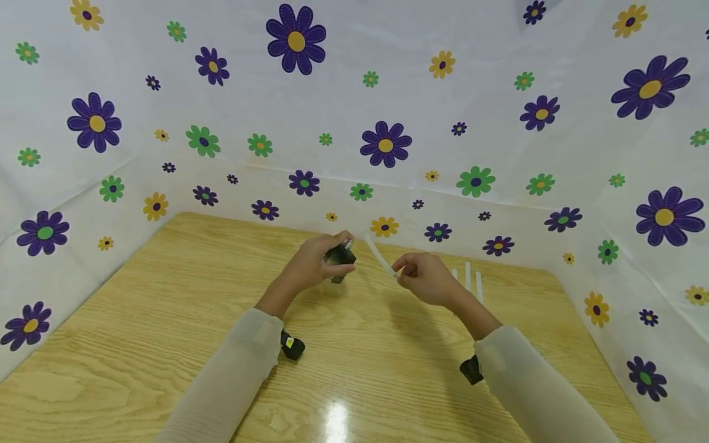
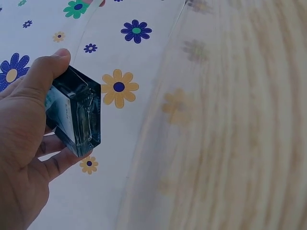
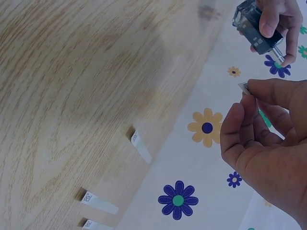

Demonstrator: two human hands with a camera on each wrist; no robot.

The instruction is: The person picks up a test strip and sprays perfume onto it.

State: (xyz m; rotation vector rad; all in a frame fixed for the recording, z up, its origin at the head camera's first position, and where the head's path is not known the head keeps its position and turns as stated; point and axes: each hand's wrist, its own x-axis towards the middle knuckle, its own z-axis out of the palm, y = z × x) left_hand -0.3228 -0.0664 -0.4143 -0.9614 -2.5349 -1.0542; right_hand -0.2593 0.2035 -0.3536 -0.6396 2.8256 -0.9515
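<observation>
Both hands are occupied: the left hand (image 1: 309, 266) grasps a dark glass bottle (image 1: 341, 263), and the right hand (image 1: 431, 280) pinches a slim white strip (image 1: 380, 254) between thumb and forefinger. The bottle is held tilted above the counter (image 1: 388, 394), toward its far edge, with a finger of the left hand at its silvery nozzle (image 3: 279, 55). The glass looks blue-black and bears pale lettering, too small to read.

The pinched strip is just to the right of the bottle, near it but apart, slanting so that its free end points up and toward the bottle's side. Farther right of the bottle, beyond the right hand, three more strips (image 1: 468, 275) lie spaced apart on the counter, each with a small printed mark at one end.

Nearer the wearer than the bottle are two pale sleeves (image 1: 227, 375), with a small black device (image 1: 292, 346) at the left wrist and another (image 1: 472, 370) at the right. Behind the bottle and to either side of it hangs a white cloth (image 1: 338, 104) patterned with purple, green and yellow flowers.
</observation>
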